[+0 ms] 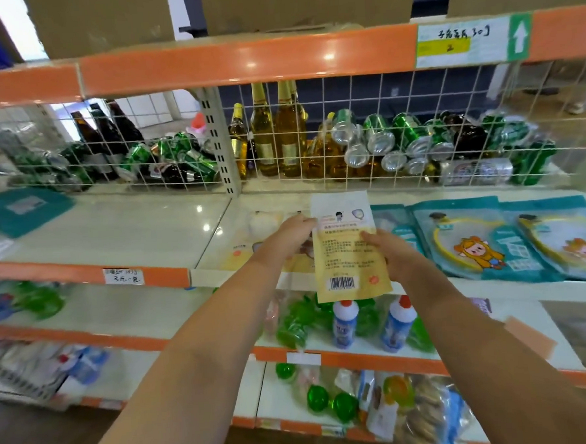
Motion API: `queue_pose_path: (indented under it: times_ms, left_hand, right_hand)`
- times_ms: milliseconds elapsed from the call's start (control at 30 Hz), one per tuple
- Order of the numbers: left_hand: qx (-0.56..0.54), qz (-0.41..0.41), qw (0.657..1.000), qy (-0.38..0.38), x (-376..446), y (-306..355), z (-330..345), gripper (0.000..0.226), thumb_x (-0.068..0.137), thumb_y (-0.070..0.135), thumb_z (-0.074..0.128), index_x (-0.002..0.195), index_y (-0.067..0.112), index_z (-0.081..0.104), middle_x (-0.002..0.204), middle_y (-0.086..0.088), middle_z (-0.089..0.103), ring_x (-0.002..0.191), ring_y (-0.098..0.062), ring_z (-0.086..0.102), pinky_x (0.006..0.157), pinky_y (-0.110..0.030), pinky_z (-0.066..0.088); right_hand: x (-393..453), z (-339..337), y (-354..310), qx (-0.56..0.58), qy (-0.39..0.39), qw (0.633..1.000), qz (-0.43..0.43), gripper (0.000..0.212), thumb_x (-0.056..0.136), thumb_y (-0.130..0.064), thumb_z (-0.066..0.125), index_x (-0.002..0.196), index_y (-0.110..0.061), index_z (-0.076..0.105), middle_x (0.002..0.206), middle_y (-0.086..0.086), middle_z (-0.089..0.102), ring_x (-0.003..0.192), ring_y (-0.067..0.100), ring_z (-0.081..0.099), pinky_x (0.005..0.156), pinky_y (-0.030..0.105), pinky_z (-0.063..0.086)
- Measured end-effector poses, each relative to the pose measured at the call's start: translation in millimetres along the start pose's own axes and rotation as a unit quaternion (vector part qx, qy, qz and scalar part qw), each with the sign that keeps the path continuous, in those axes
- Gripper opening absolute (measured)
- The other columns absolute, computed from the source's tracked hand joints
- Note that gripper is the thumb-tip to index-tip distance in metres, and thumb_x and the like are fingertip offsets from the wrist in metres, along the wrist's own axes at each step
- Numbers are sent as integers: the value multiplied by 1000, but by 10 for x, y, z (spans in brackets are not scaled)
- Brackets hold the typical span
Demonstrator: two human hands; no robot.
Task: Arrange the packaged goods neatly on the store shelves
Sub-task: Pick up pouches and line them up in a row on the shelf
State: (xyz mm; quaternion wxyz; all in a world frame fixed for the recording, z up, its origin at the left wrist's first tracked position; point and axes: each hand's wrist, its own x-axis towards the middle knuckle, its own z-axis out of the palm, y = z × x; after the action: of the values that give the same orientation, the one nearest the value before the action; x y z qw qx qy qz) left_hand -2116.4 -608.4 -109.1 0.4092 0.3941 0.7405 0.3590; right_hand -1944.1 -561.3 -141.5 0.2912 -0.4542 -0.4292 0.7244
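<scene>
Both hands hold yellow packet (350,252) upright, back side with barcode facing camera. Left hand (294,233) grips packet's left edge near top; right hand (391,253) grips right edge, thumb across front. Beneath hands, more yellow packets (238,256) flat on white shelf (131,231). Right of right hand, teal cartoon packets (474,241) lying overlapped. Beyond hands, wire mesh (382,130) fronting bottles (272,134) and green cans (399,136). Below hands, two blue-white bottles (346,325) on lower shelf.

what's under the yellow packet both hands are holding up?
Under the yellow packet, held by left hand and right hand, similar pale packets lie flat on the white shelf. How many is unclear; the packet and hands cover part.
</scene>
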Motion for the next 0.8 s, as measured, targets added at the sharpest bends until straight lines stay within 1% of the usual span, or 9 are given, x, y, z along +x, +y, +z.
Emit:
queue_pose_path:
  times_ms: [67, 167, 400, 500, 533, 600, 667, 733, 800]
  left_hand:
    - [-77, -32, 996, -9, -30, 14, 19, 17, 98, 25, 49, 94, 9, 56, 90, -12, 65, 75, -23, 62, 69, -34, 54]
    - [-133, -53, 990, -1, -40, 0, 40, 14, 96, 18, 54, 102, 6, 54, 82, -9, 62, 70, -21, 61, 66, -34, 54]
    - [-156, -54, 986, -23, -72, -11, 24, 19, 94, 16, 57, 109, 4, 58, 86, -10, 66, 79, -24, 64, 74, -36, 56]
    - [-142, -43, 989, -13, -121, 63, 0, 14, 96, 19, 54, 90, 6, 57, 77, -8, 63, 66, -22, 60, 43, -21, 51]
    - [-141, -37, 989, -5, -115, 78, -13, 16, 96, 20, 53, 88, 7, 58, 75, -7, 63, 65, -21, 60, 39, -18, 48]
    - [-164, -29, 986, 8, -68, 113, -27, 16, 94, 22, 55, 91, 7, 60, 78, -7, 67, 77, -23, 65, 67, -26, 57]
    - [-192, -25, 981, 24, -27, 157, -25, 14, 92, 21, 56, 86, 8, 60, 81, -7, 69, 83, -23, 66, 90, -39, 53]
    - [-218, -18, 975, 34, -24, 206, -1, 13, 94, 14, 53, 88, 4, 57, 82, -9, 66, 76, -19, 64, 86, -35, 54]
    - [-241, -6, 970, 35, -70, 260, 33, 9, 95, 9, 50, 98, 2, 55, 81, -10, 62, 71, -16, 60, 76, -28, 52]
  right_hand:
    - [-27, 33, 25, -6, -12, 1000, -1, 13, 99, -10, 45, 106, -8, 55, 111, 16, 61, 100, 31, 57, 72, 42, 49]
    - [-55, 60, 49, -26, -2, 1000, 0, 28, 98, -11, 46, 126, -5, 50, 121, 18, 59, 105, 33, 58, 78, 44, 49]
    - [-153, 15, -1, -103, -2, 995, -2, 27, 96, -15, 50, 121, -5, 54, 99, 10, 66, 88, 25, 63, 84, 41, 52]
    - [-218, 19, -68, -156, 26, 987, -20, 27, 96, -13, 50, 119, 0, 55, 92, 9, 64, 82, 23, 62, 80, 37, 52]
    - [-210, 25, -80, -173, 34, 984, -30, 25, 96, -12, 49, 117, 0, 57, 92, 9, 64, 83, 23, 61, 78, 36, 52]
    - [-239, 59, -127, -232, 63, 969, -58, 24, 95, -11, 49, 114, -1, 60, 94, 8, 62, 84, 21, 59, 69, 31, 51]
    - [-296, 114, -188, -317, 95, 938, -101, 18, 95, -15, 48, 97, -10, 66, 86, 5, 60, 74, 17, 57, 55, 24, 43]
    - [-377, 181, -252, -384, 105, 906, -144, 23, 95, -19, 47, 77, -17, 60, 78, 4, 57, 68, 18, 54, 53, 24, 40]
    - [-423, 248, -288, -443, 90, 875, -173, 27, 97, -26, 44, 92, -12, 66, 92, 10, 64, 86, 25, 60, 67, 29, 44]
